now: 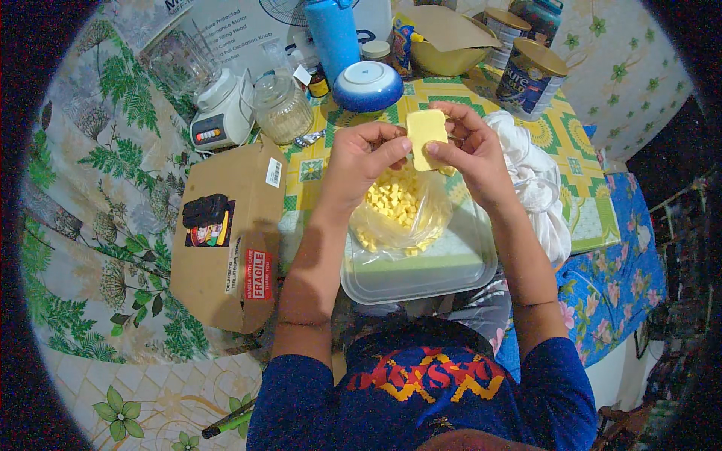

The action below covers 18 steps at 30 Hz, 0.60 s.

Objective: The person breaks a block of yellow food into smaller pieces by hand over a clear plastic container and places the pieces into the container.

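Note:
A flat, pale-yellow slab (426, 140) with rounded corners is held up over a clear plastic bag (432, 214). My right hand (475, 154) grips it, thumb across its front face and fingers behind. At its left edge my left hand (368, 159) is closed, thumb and forefinger pinched against the slab; whether a small bit is between them is hidden. Beneath both hands, the open bag holds many small yellow cubes (395, 199). That bag sits in a shallow, translucent plastic container (459, 278) at the near edge of the table.
Left of my forearm stands a cardboard box (218, 233) with a black object on it. Behind are a blender (218, 113), glass jar (283, 109), blue flask (333, 41), blue bowl (368, 86) and tins (530, 79). White cloth (535, 173) lies beside my right forearm.

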Motion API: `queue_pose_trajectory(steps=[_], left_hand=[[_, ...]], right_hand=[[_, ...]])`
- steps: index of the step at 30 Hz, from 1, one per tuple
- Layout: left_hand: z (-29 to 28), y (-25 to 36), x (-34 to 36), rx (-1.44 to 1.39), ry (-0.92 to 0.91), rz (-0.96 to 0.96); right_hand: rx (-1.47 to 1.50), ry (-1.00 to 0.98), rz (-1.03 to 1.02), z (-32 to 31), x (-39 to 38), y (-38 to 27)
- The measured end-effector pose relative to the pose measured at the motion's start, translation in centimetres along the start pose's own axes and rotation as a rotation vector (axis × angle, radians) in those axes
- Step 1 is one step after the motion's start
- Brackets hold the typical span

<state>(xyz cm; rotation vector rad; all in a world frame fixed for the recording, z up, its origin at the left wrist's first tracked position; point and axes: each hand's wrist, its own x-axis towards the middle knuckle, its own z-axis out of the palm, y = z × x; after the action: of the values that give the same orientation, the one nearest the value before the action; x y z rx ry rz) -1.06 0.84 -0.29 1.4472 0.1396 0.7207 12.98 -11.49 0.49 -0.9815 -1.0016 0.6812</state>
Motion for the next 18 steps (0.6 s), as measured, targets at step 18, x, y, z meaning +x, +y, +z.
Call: queue_pose_trajectory(steps=[18], left_hand=[[-0.36,0.21,-0.06,-0.084,-0.023,-0.037]], right_hand=[[0.061,0.122,-0.056,0.54,-0.18,-0.29]])
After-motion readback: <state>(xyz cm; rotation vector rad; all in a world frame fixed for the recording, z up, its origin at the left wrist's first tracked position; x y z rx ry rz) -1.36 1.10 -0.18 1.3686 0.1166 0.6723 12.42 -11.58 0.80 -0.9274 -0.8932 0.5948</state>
